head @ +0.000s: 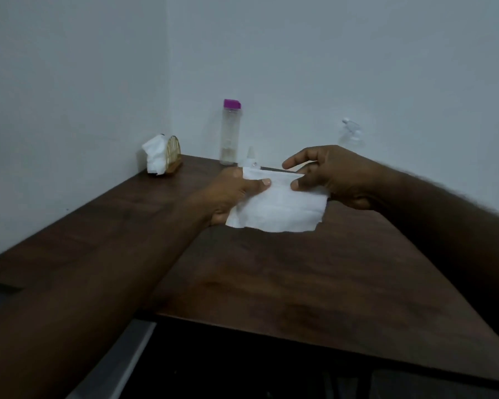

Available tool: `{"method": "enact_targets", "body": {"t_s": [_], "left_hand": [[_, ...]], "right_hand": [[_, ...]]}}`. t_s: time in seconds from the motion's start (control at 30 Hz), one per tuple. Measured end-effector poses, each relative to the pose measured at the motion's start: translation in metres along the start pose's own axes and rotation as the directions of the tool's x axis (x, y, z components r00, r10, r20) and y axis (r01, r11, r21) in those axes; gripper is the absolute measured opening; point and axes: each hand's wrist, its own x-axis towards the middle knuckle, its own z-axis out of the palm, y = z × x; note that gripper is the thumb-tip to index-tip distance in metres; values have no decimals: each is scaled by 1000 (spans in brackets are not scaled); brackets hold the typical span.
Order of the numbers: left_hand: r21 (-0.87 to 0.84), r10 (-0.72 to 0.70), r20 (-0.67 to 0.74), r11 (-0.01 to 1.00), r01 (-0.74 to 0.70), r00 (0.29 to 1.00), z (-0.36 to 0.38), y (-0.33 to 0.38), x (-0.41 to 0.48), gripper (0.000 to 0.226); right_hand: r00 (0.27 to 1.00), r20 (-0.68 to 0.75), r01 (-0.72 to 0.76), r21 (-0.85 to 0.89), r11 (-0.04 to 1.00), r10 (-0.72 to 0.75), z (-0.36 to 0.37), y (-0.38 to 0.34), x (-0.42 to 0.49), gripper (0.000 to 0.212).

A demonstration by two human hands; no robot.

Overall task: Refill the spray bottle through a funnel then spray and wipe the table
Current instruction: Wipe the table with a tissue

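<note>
Head view: I noted a dark wooden table (271, 283) set into a corner of plain pale walls (69, 82), with dim lighting throughout.

At the far left of the tabletop, against the wall, stood a small wooden napkin holder (174, 154) with white napkins (154, 156) bulging out of its side. Further right along the back edge stood a tall clear bottle (230, 133) with a purple cap, upright and closed. Just beside its base I saw a small clear conical piece, apparently the funnel (250, 158), partly hidden behind the left hand; I could not tell whether it stood on its rim. The clear spray bottle (351, 133) was at the back right, near the wall; only its nozzle and upper body showed, pale and indistinct, with the right hand blocking the lower part.

Both forearms reached in from the near edge. The left hand (231, 197) pinched the left edge of a white paper tissue (280, 205), thumb on top and fingers beneath. The right hand (332, 177) pinched the tissue's upper right corner with its thumb, the index finger extended above and free. The tissue was spread flat between the hands over the middle of the table; I could not tell whether it touched the wood.
</note>
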Motion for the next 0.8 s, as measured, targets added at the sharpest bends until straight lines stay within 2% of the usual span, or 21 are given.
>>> {"method": "enact_targets", "body": {"t_s": [0.1, 0.13, 0.17, 0.2, 0.23, 0.27, 0.3, 0.33, 0.37, 0.47, 0.53, 0.6, 0.7, 0.8], "left_hand": [[-29, -31, 27, 999, 32, 999, 25, -1, -4, 35], [5, -24, 38, 1000, 24, 999, 33, -4, -6, 33], [131, 24, 17, 991, -26, 1000, 37, -9, -3, 28], [362, 113, -21, 927, -98, 993, 40, -16, -3, 26], [594, 233, -61, 790, -152, 971, 40, -24, 0, 26], [734, 335, -97, 660, -160, 937, 38, -32, 3, 25], [795, 401, -111, 584, -161, 909, 35, -39, 3, 23], [812, 443, -109, 556, -177, 890, 29, -46, 4, 23], [818, 483, -105, 540, -201, 869, 22, -55, 5, 23], [872, 564, -31, 419, -253, 825, 3, -75, 6, 21], [869, 574, -20, 416, -270, 819, -1, -79, 5, 23], [877, 594, -9, 392, -280, 804, 0, -78, 4, 25], [871, 614, 23, 375, -317, 789, 1, -78, 3, 29], [866, 589, 7, 400, -300, 808, 0, -77, 3, 34]], "right_hand": [[997, -64, -39, 46, 998, 42, -17, 9, -31, 26], [994, -86, -61, 54, 997, 66, -21, 13, -40, 26], [990, -109, -91, 35, 995, 94, -24, 17, -46, 27], [981, -136, -141, -24, 990, 137, -25, 21, -55, 26], [973, -167, -188, -155, 970, 162, -26, 27, -61, 25], [964, -210, -231, -369, 900, 161, -24, 31, -68, 21], [960, -262, -242, -581, 777, 103, -22, 37, -75, 14], [958, -287, -218, -726, 652, 2, -16, 39, -83, 9], [961, -260, -155, -778, 609, -88, -9, 46, -87, 15], [991, -53, 61, -652, 756, -125, 16, 59, -95, 24], [996, 59, 88, -678, 730, -64, 29, 69, -90, 42], [993, 95, 16, -702, 712, 71, 42, 77, -79, 66], [964, 71, -112, -766, 633, 256, 67, 88, -64, 82], [957, 121, -63, -803, 592, 265, 91, 90, -78, 89]]}}
